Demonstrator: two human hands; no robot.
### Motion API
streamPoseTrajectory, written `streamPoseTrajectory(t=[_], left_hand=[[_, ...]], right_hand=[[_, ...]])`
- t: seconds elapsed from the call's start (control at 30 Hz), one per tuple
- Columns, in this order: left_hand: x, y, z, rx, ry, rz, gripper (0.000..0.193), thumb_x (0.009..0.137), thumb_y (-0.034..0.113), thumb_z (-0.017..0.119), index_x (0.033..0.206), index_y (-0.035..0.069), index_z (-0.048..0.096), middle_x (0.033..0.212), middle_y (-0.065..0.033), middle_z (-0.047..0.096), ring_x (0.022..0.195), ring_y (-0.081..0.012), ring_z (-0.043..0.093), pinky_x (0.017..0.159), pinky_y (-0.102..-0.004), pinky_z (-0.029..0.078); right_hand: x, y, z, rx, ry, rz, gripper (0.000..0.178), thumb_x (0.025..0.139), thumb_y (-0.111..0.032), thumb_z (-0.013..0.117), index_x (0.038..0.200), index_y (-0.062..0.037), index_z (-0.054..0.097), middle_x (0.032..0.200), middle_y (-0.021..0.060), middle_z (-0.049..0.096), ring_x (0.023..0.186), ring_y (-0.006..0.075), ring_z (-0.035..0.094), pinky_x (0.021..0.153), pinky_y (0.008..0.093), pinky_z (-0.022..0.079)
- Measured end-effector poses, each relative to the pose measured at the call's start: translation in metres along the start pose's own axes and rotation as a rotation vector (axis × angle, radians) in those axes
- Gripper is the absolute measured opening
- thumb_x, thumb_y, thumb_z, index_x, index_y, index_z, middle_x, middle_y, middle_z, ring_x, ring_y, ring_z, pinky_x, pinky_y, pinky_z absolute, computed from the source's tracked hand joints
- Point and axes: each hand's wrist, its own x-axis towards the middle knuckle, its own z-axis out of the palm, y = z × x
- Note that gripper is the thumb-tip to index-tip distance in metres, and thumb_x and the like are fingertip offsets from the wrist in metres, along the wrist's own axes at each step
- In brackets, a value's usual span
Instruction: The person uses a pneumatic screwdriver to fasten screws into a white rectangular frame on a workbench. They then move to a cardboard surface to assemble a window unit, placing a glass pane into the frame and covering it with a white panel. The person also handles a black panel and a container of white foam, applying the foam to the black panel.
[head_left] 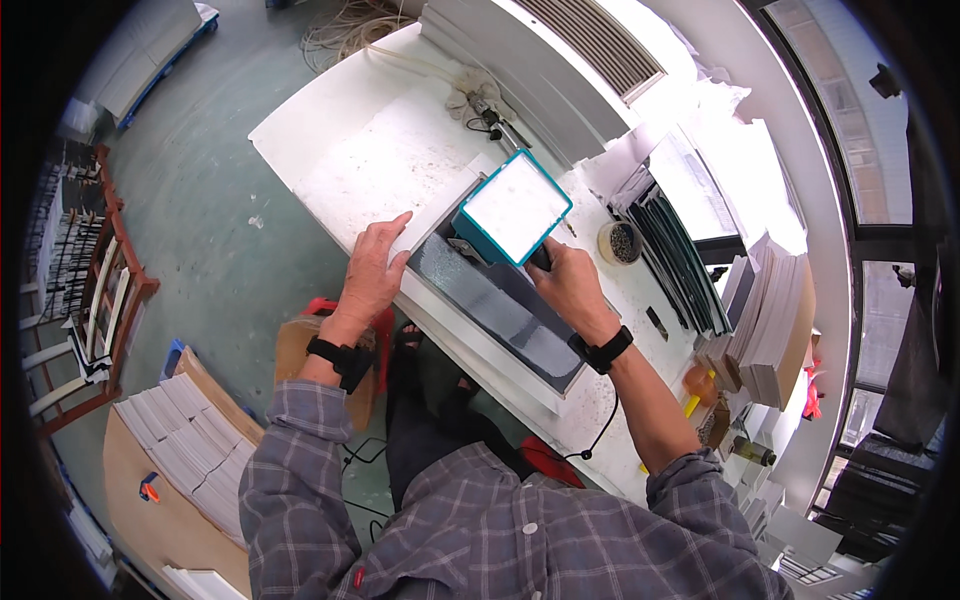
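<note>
My right hand (570, 285) is wrapped round the black handle (541, 258) of a teal-rimmed box tool (515, 208) with a white face or filling. Below it, a dark grey rectangular panel (520, 325) lies on the white worktable, partly hidden by the tool. Its surface has wet-looking, streaky patches. A metal edge (467, 247) shows at the tool's lower left corner. My left hand (376, 265) rests with fingers stretched out at the panel's left end, against a pale board (437, 213). Both wrists wear black bands.
Behind the tool lies a hand tool with a hose (490, 112). To the right are a round tub of small pieces (620, 243), dark green sheets (675, 265) and stacked white boards (770, 320). A stool (300, 360) and more stacked boards (185, 440) stand left.
</note>
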Motion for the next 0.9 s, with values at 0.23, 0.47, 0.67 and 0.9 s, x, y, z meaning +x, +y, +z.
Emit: streamPoseTrajectory(t=[0.23,0.47,0.67,0.9], left_hand=[[0.001,0.008,0.001,0.051,-0.019,-0.026,0.059,0.090,-0.001,0.065,0.146,0.010,0.055,0.127,-0.0168,0.059,0.120,-0.0346,0.057,0.108,-0.0420,0.044],[0.001,-0.001,0.002,0.072,-0.045,-0.045,0.058,0.091,0.002,0.065,0.147,0.013,0.055,0.132,-0.0180,0.056,0.123,-0.0366,0.054,0.110,-0.0438,0.043],[0.009,0.003,0.006,0.066,-0.105,-0.060,0.056,0.091,0.001,0.060,0.147,0.007,0.054,0.134,-0.0184,0.055,0.127,-0.0355,0.054,0.113,-0.0434,0.042],[0.008,-0.014,0.005,-0.006,-0.181,-0.136,0.056,0.097,0.000,0.054,0.153,0.006,0.049,0.143,-0.0159,0.050,0.130,-0.0281,0.053,0.115,-0.0410,0.041]], right_hand=[[-0.061,0.047,-0.016,-0.080,-0.029,0.057,0.026,0.087,-0.018,0.078,0.095,0.0023,0.064,0.073,0.0268,0.065,0.072,0.0463,0.066,0.067,0.0516,0.051],[-0.167,0.101,-0.036,-0.095,-0.058,0.215,0.026,0.084,-0.016,0.079,0.095,0.0024,0.063,0.071,0.0256,0.064,0.069,0.0451,0.066,0.065,0.0523,0.051],[-0.239,0.120,-0.050,-0.049,-0.007,0.310,0.026,0.087,-0.018,0.076,0.096,0.0030,0.063,0.076,0.0264,0.068,0.075,0.0458,0.069,0.068,0.0526,0.054],[-0.300,0.115,-0.093,0.072,0.195,0.494,0.025,0.088,-0.018,0.075,0.097,0.0030,0.065,0.078,0.0256,0.068,0.076,0.0460,0.068,0.069,0.0506,0.053]])
